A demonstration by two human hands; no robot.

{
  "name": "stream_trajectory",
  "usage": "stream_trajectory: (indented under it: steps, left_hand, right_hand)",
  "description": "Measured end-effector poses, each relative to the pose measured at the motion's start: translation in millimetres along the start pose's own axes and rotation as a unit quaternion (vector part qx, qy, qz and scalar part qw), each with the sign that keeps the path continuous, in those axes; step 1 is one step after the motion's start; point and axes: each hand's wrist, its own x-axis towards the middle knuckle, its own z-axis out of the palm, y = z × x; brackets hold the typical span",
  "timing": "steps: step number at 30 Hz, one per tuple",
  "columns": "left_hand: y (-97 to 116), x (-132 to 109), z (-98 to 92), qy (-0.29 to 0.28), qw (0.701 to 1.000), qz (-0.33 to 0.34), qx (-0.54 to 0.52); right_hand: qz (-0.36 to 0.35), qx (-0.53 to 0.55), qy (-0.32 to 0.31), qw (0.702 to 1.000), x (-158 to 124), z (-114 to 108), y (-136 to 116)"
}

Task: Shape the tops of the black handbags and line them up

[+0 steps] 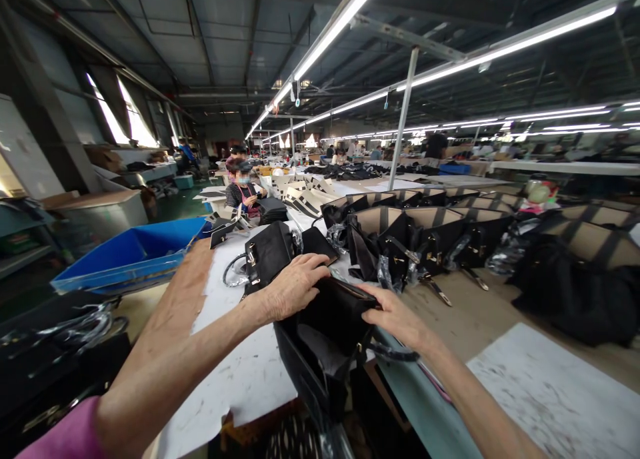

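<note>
A black handbag (pixel 320 346) hangs open at the near edge of the table, its dark inside facing me. My left hand (pixel 295 286) lies over the bag's far upper edge, fingers bent and resting on it. At the right end of the same edge, my right hand (pixel 397 316) pinches the rim between thumb and fingers. Just beyond my left hand, another black bag (pixel 270 252) with gold-coloured fittings and a wrapped handle lies on white paper (pixel 255 359).
Rows of black bags with beige panels (pixel 435 232) stand on the table to the right. A blue bin (pixel 135 252) is at the left, above more black bags (pixel 60 366). A person (pixel 243 189) in a striped top sits beyond the table's left side. A metal pole (pixel 404 119) rises behind the bags.
</note>
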Motion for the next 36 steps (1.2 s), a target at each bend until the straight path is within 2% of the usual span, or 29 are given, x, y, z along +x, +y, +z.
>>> stream_trajectory:
  steps: [5,10,14,19,22,24,27,31,36]
  left_hand:
    - [-12,2,6.0,-0.018,0.998,-0.036,0.039]
    - [-23,5,3.0,-0.093,0.994,-0.019,0.055]
    - [-28,8,-2.1,-0.112,0.993,-0.007,0.040]
    - [-36,7,2.4,-0.048,0.996,-0.053,-0.051]
    - [-38,5,9.0,-0.004,0.992,-0.090,-0.092]
    - [-39,5,12.5,0.025,0.989,-0.110,-0.100]
    - [-40,4,15.4,0.053,0.986,-0.128,-0.097]
    - [-42,2,17.0,0.063,0.985,-0.131,-0.095]
    - [-45,4,18.4,0.061,0.983,-0.145,-0.099]
  right_hand:
    - [-0.003,-0.005,0.008,1.000,4,2,1]
    - [0.031,-0.057,0.028,0.998,7,8,-1]
    - [0.054,-0.095,0.058,0.992,9,11,3]
    - [0.057,-0.194,0.174,0.964,7,15,14]
    - [-0.008,-0.267,0.226,0.937,7,23,15]
    - [-0.057,-0.316,0.241,0.916,8,28,14]
    - [-0.092,-0.369,0.229,0.896,12,33,15]
    - [-0.102,-0.356,0.234,0.899,19,34,23]
    - [-0.094,-0.250,0.248,0.931,26,30,27]
